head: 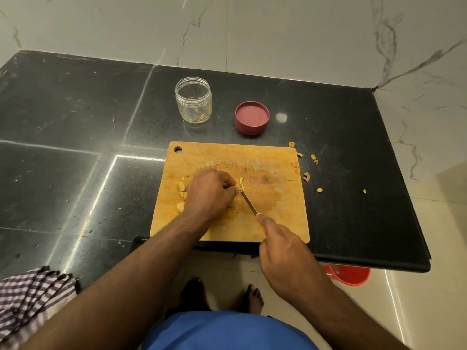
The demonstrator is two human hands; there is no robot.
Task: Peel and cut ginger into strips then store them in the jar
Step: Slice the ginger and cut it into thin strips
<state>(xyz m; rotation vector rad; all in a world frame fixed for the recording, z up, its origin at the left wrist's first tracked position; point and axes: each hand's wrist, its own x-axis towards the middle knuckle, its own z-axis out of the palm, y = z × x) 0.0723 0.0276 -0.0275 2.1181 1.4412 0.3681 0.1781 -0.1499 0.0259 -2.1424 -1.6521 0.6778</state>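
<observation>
The left hand (211, 192) curled its grip on the ginger (241, 184) on the board (278, 198), while the right hand (283, 245) gripped the knife (249, 202), tip at the piece. Cutting well probably meant tucked fingertips and thin, even slices. The open jar (193, 99), a few strips inside, and lid (252, 121) stood behind on the black tabletop (75, 109), peel scraps (306, 176) to the right, below marbled walls.

Black polished stone counter (75, 122); on it tan wooden cutting board (265, 160), clear plastic jar (193, 99), maroon round lid (252, 117), purple-white checked cloth (30, 294), pale yellow ginger pieces (181, 189).
</observation>
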